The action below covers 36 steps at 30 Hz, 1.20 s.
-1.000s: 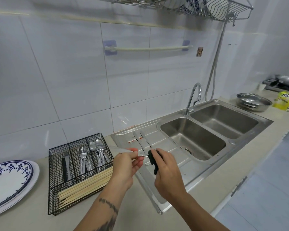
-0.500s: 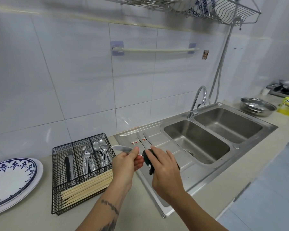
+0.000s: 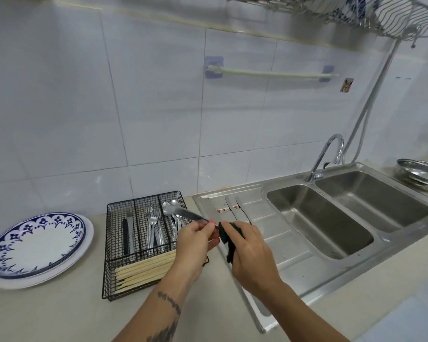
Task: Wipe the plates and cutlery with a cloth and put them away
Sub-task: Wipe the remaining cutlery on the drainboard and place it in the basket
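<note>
My left hand [image 3: 197, 239] pinches a table knife [image 3: 188, 213] by its middle, the blade pointing up and left over the cutlery basket. Wrapped round the knife's handle end is a dark cloth [image 3: 229, 236], which my right hand [image 3: 250, 253] grips. The black wire cutlery basket [image 3: 114, 272] stands on the counter with a knife, forks [image 3: 152, 229], spoons [image 3: 169, 208] and chopsticks [image 3: 143, 270] in it. Two more knives [image 3: 235, 207] lie on the sink's drainboard. A stack of blue-patterned plates [image 3: 37, 245] sits at the left.
A double steel sink [image 3: 344, 218] with a tap [image 3: 329, 154] lies to the right. A steel bowl [image 3: 416, 174] stands at the far right. Overhead hangs a wire dish rack [image 3: 371, 16] with plates. A towel rail [image 3: 269, 74] is fixed to the tiled wall.
The view has swung left, bringing the plates further in. Both hands hold the knife and cloth as before, with the blade now tilted higher over the basket.
</note>
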Tool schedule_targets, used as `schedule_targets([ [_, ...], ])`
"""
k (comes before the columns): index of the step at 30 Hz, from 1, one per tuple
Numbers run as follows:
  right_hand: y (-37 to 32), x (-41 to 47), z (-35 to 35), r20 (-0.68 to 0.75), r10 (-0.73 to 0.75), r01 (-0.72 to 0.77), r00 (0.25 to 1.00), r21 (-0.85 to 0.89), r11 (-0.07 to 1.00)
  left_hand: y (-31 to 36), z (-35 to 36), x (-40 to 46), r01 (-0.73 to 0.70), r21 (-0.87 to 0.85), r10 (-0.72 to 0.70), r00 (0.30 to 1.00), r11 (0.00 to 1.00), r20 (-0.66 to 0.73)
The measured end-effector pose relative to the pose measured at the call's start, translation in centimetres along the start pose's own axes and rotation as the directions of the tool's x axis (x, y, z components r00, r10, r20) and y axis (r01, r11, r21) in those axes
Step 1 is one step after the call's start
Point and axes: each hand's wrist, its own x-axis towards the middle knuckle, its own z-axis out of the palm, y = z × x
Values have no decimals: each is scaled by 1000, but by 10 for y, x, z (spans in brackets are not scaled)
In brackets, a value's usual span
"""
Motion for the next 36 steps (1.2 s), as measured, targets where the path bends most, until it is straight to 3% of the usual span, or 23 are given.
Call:
schedule_targets([
  [6, 6, 9, 25, 133, -25, 32, 991, -51, 998, 5, -28, 20, 0, -40, -8, 978, 999, -210],
  [15, 11, 37, 46, 151, -107, 116, 983, -57, 992, 24, -105, 87, 120, 355, 47, 902, 927, -429],
  [21, 23, 35, 68, 189, -52, 57, 981, -23, 998, 46, -145, 111, 244, 455, 28, 858, 857, -513],
  [24, 25, 33, 74, 225, -18, 19, 974, -3, 1000, 45, -154, 120, 269, 511, 50, 849, 817, -526],
  [29, 41, 37, 71, 214, 68, -72, 974, 9, 997, 29, -162, 131, 300, 659, 43, 892, 690, -451],
  [36, 89, 24, 57, 163, 251, -256, 954, 12, 967, 15, -158, 131, 285, 809, 162, 894, 514, -418],
])
